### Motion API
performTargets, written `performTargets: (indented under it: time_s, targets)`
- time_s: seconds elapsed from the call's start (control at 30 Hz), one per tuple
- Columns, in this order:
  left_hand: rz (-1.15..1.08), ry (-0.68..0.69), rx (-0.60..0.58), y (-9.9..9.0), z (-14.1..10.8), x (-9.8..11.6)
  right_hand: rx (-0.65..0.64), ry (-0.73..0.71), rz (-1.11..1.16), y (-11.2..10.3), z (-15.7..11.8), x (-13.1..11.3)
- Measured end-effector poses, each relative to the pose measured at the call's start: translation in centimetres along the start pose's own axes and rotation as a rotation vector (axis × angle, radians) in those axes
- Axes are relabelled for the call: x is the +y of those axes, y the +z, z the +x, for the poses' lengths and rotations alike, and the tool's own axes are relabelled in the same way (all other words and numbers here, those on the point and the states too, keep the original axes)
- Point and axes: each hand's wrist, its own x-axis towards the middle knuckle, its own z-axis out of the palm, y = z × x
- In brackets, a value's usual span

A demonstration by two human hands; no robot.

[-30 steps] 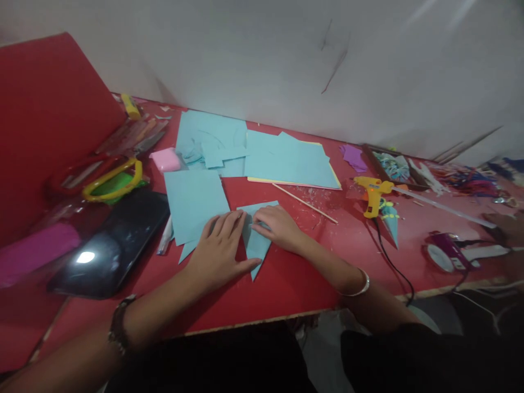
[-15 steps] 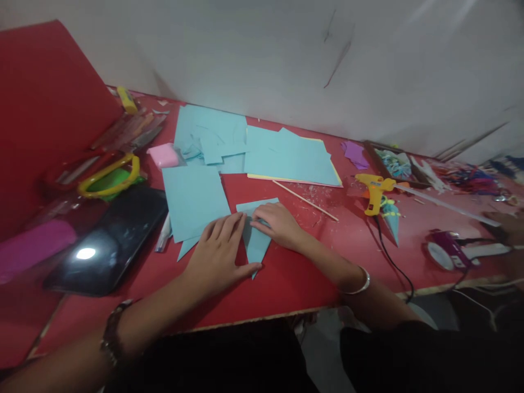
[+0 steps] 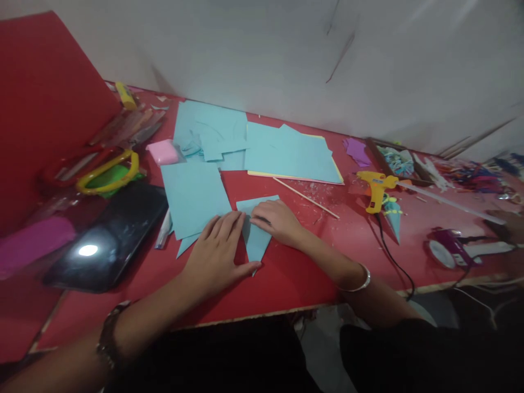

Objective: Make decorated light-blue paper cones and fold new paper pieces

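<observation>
A light blue paper [image 3: 257, 245], folded to a narrow point at its near end, lies on the red table in front of me. My left hand [image 3: 215, 245] rests flat along its left side with the fingers stretched, the thumb reaching across near the tip. On the paper's upper part, my right hand [image 3: 276, 221] presses down with its fingers curled together; a dark gap shows beneath them, and its contents are unclear. A blue sheet [image 3: 194, 199] lies left of the folded paper, with another pointed piece of paper [image 3: 186, 245] partly under it.
Behind are stacked blue sheets [image 3: 290, 153] and a thin stick [image 3: 307, 198]. At right are a yellow glue gun [image 3: 375, 191], a small blue cone [image 3: 393, 221], a purple device [image 3: 446, 248] and another person's hand [image 3: 505, 225]. A black glossy object [image 3: 110, 245] and scissors [image 3: 108, 173] lie left.
The view has tilted very slightly. Both hands stay on the folded paper in nearly the same positions.
</observation>
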Motion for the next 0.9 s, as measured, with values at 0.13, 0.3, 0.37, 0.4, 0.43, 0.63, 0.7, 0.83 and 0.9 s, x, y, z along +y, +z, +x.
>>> performTargets:
  time_s: [0.13, 0.3, 0.37, 0.4, 0.43, 0.63, 0.7, 0.83, 0.9]
  targets:
    - [0.006, 0.001, 0.007, 0.05, 0.02, -0.03, -0.002, 0.003, -0.001, -0.03, 0.0, -0.06]
    - [-0.005, 0.011, 0.02, 0.09, -0.13, -0.08, -0.008, 0.005, 0.006, -0.1, 0.03, -0.1]
    - [-0.012, 0.011, 0.023, 0.09, -0.2, -0.09, -0.011, 0.008, 0.01, -0.15, 0.05, -0.12]
    - [-0.014, 0.009, 0.022, 0.1, -0.22, -0.1, -0.014, 0.012, 0.01, -0.17, 0.05, -0.14]
    - [-0.014, 0.007, 0.024, 0.11, -0.24, -0.1, -0.017, 0.015, 0.008, -0.19, 0.05, -0.16]
    - [-0.029, 0.02, 0.057, 0.18, -0.27, -0.11, -0.002, 0.017, -0.01, -0.01, 0.01, -0.12]
    - [-0.04, 0.019, 0.06, 0.15, -0.27, -0.08, 0.006, 0.011, -0.011, 0.06, 0.0, -0.07]
    - [-0.051, -0.008, 0.066, -0.02, -0.38, 0.09, 0.001, 0.008, -0.011, 0.0, 0.01, -0.04]
    - [-0.039, -0.034, 0.062, -0.11, -0.48, 0.21, 0.001, 0.007, -0.007, -0.09, 0.03, -0.05]
